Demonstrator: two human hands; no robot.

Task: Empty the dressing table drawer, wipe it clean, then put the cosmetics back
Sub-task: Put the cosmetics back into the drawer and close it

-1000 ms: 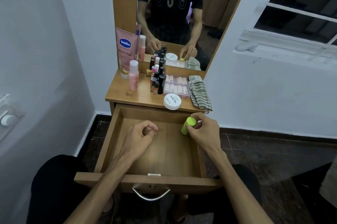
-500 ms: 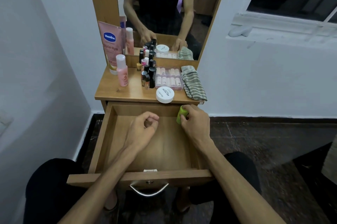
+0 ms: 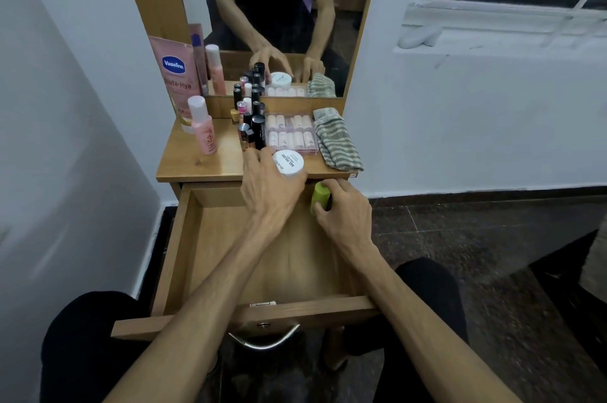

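Note:
The wooden drawer (image 3: pixel 184 258) is pulled out, its floor bare except at the far right corner. There my right hand (image 3: pixel 345 215) grips a small green bottle (image 3: pixel 319 197), standing it against the drawer's right wall. My left hand (image 3: pixel 267 186) reaches up to the tabletop edge and closes its fingers around a white round jar (image 3: pixel 289 163). On the dressing table top (image 3: pixel 184 163) stand a pink bottle (image 3: pixel 203 130), a Vaseline tube (image 3: pixel 175 74), a cluster of small dark cosmetics (image 3: pixel 253 126) and a clear box of nail tips (image 3: pixel 291 135).
A striped green cloth (image 3: pixel 336 143) lies folded at the tabletop's right end. A mirror (image 3: pixel 279 8) rises behind the table. White walls close in on the left and right. The drawer's metal handle (image 3: pixel 264 342) faces me, above my knees.
My left hand has risen from the drawer's middle to the white jar on the tabletop edge. My right hand has carried the green bottle deeper into the drawer's far right corner.

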